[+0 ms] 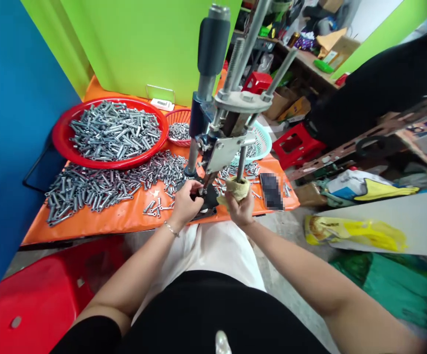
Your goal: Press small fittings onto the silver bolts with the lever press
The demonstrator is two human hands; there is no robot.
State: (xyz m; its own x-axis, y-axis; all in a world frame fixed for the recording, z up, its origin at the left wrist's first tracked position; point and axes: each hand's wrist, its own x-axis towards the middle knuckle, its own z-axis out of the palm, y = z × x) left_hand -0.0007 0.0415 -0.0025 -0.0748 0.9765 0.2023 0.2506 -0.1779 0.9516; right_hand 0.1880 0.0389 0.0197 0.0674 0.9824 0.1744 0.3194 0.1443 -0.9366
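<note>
A hand-operated press [219, 150] with steel rods and a flat metal plate stands at the front of the orange-covered table. My right hand [242, 209] is closed around the press's lever handle, whose end is wrapped in pale yellow cloth [237, 189]. Beside the press's lower tip, my left hand [187, 202] pinches with thumb and forefinger; whatever it holds is too small and hidden to name. Just left of that hand, a few loose metal eye bolts [154, 207] lie on the table. A bigger heap of similar metal parts [99, 187] spreads further left.
At the back left, a red basin [59, 132] brims with metal parts. Behind the press stand a small red basket [178, 116] and a mint-green basket [265, 140]. A dark phone [271, 191] lies near the right edge. Red stools [296, 145] and a cluttered shelf are further right.
</note>
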